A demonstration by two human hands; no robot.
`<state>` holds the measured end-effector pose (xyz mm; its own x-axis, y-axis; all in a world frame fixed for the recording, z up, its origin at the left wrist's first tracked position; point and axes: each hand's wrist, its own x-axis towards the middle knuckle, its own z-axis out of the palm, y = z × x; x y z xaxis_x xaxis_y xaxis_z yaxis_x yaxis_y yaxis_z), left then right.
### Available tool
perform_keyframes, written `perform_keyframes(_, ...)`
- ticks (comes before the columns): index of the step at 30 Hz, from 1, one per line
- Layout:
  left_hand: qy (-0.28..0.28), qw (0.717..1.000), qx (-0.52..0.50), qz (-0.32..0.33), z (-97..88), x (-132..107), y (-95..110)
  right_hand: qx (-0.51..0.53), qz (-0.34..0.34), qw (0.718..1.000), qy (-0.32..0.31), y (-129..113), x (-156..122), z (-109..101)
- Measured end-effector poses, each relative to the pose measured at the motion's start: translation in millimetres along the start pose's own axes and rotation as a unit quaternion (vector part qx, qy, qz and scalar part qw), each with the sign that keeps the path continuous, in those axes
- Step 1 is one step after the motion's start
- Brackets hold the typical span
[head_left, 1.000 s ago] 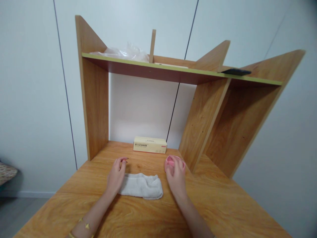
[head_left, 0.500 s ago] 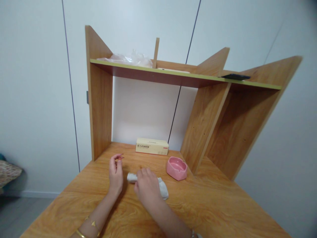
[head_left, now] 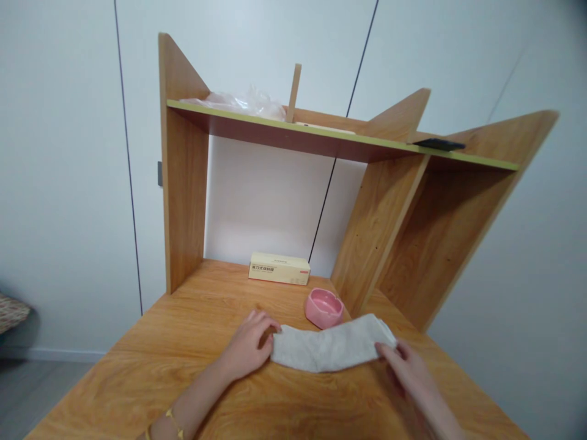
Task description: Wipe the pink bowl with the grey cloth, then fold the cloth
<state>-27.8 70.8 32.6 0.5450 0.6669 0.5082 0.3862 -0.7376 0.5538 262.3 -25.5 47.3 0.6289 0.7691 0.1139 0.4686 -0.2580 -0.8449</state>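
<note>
- Two hands, well apart: the right hand (head_left: 410,370) pinches the right end of one pale grey cloth (head_left: 328,348), thumb on the near face, some fingertips hidden behind it.
- The left hand (head_left: 251,344) touches the cloth's left end with thumb and fingertips — whether it grips, I cannot tell.
- The cloth spans between the hands, over the front part of the wooden desk (head_left: 160,348); whether it lies flat or is lifted is unclear.
- One pink ashtray (head_left: 323,307) stands just behind the cloth, which hides its lower front edge.
- One cream cling film box (head_left: 279,270), whole in view; its small print is too fine to read.
- Up on the shelf (head_left: 284,129): one clear plastic bag (head_left: 243,105), its contents hard to make out, and one dark flat object (head_left: 440,145) — identity unclear.
- One patterned fabric (head_left: 11,313), cut off at the left edge.
- Both forearms are cut off below.
</note>
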Motion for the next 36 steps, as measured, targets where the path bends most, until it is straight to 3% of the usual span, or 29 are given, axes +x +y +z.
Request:
perform_keyframes(4, -0.014, 0.998, 0.04, -0.045, 5.7, -1, 3, -0.054, 0.051, 0.997, -0.031, 58, -7, -24)
perform_keyframes(7, 0.003, 0.996, 0.036, -0.085, 8.9, 1, 0, -0.067, 0.026, 0.997, -0.019, 74, -2, -42)
perform_keyframes(11, -0.002, 0.994, 0.016, -0.105, 13.4, 1, -2, -0.065, 0.016, 0.997, -0.032, 71, 8, -52)
perform_keyframes(16, -0.035, 0.995, -0.014, -0.098, 20.6, -2, 2, -0.088, -0.029, 0.995, -0.04, 65, 12, -38)
perform_keyframes(21, -0.016, 0.996, -0.047, -0.07, 21.8, -2, 7, -0.091, -0.051, 0.994, -0.013, 61, 6, -29)
perform_keyframes(26, -0.014, 0.996, -0.082, -0.037, 21.9, 0, 12, -0.119, -0.034, 0.992, -0.025, 66, -1, -39)
perform_keyframes(32, -0.007, 0.99, -0.117, -0.075, 35.3, 0, 9, -0.132, -0.013, 0.988, -0.085, 82, -3, -55)
perform_keyframes(36, 0.018, 0.991, -0.106, -0.08, 43.2, 0, 4, -0.14, 0.018, 0.988, -0.054, 85, -7, -53)
